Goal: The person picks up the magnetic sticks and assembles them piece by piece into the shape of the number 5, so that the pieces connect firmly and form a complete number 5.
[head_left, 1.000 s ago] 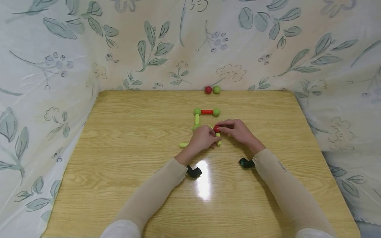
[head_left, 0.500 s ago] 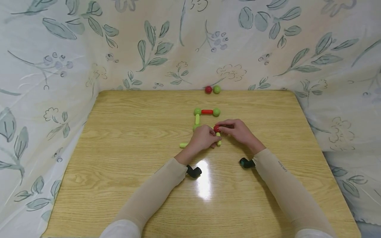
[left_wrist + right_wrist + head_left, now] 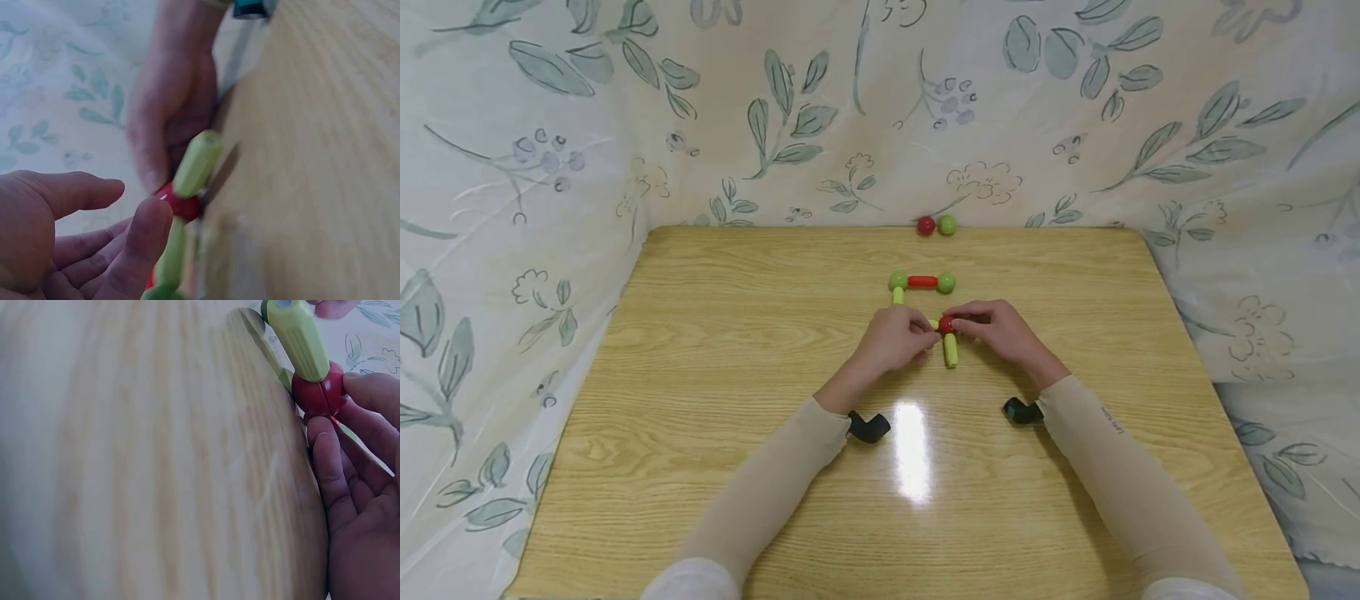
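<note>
A red ball [image 3: 946, 325] is pinched between thumb and fingers of my right hand [image 3: 1000, 331]. From it a yellow-green rod [image 3: 951, 351] sticks out toward the near side of the table. A second yellow-green rod [image 3: 170, 259] runs from the ball to a green ball [image 3: 165, 292], which my left hand [image 3: 891, 340] covers in the head view. My left hand hovers beside this second rod; in the left wrist view its thumb and fingers stand apart with nothing between them. Behind it, a rod [image 3: 898, 295] leads up to a green corner ball [image 3: 898, 282].
From the corner ball a red rod [image 3: 922, 282] joins another green ball [image 3: 947, 282]. A loose red ball [image 3: 926, 226] and green ball [image 3: 947, 225] lie at the back edge of the wooden table [image 3: 737, 275]. Patterned cloth [image 3: 880, 125] hangs behind. Dark wrist cameras [image 3: 869, 427] jut from both sleeves.
My left hand has shifted left and slightly back, off the near rod, which now shows fully. Its forearm now hides the loose yellow-green rod on the left. My right hand stays on the red ball.
</note>
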Motion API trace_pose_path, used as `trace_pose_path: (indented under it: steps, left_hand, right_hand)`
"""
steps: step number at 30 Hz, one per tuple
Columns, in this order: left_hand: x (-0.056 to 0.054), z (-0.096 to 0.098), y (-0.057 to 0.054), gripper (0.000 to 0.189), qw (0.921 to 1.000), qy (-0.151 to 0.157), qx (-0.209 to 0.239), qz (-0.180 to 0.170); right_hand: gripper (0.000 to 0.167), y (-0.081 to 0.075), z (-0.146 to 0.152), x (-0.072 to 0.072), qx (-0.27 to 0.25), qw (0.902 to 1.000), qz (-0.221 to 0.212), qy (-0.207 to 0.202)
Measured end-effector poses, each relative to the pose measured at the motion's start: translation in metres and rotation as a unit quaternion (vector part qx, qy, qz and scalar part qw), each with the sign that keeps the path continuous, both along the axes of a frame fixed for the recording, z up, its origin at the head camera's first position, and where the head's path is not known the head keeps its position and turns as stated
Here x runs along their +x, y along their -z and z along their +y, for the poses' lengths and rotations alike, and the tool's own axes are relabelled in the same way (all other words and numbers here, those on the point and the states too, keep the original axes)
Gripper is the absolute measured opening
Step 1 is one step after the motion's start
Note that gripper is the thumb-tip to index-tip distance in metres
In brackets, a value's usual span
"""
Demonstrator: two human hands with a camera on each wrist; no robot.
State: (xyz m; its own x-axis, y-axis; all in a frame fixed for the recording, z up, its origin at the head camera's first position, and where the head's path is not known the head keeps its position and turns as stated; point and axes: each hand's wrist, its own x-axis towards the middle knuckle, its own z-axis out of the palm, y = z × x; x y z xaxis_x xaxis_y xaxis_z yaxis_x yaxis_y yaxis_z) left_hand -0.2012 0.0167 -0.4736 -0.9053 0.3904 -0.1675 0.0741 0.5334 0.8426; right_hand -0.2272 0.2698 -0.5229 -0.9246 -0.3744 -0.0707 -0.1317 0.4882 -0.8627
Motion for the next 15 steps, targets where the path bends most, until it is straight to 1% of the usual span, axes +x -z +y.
trace_pose_path:
  steps: [2, 4, 8, 11, 15]
  left_hand:
    - [-0.002, -0.008, -0.006, 0.013, 0.9998, -0.006, 0.017, 0.007]
    - [-0.005, -0.016, -0.01, 0.011, 0.9994, -0.014, 0.027, 0.013]
    - [-0.013, -0.03, -0.016, 0.012, 0.9987, -0.028, 0.021, 0.037]
    - [-0.022, -0.038, -0.02, 0.013, 0.9972, -0.029, 0.006, 0.069]
    - [-0.04, -0.047, -0.026, 0.017, 0.9943, -0.03, -0.006, 0.102]
  right_hand:
    - [0.036, 0.0, 0.001, 0.0, 0.002, 1.0, 0.001, 0.001]
    - [0.036, -0.001, 0.002, 0.001, 0.005, 1.0, 0.002, 0.003]
    - [0.036, -0.001, 0.002, 0.002, 0.008, 0.9999, 0.0, 0.006]
    - [0.035, -0.001, 0.002, 0.002, 0.009, 0.9999, -0.001, 0.009]
    - [0.035, 0.001, 0.001, 0.001, 0.006, 1.0, -0.002, 0.006]
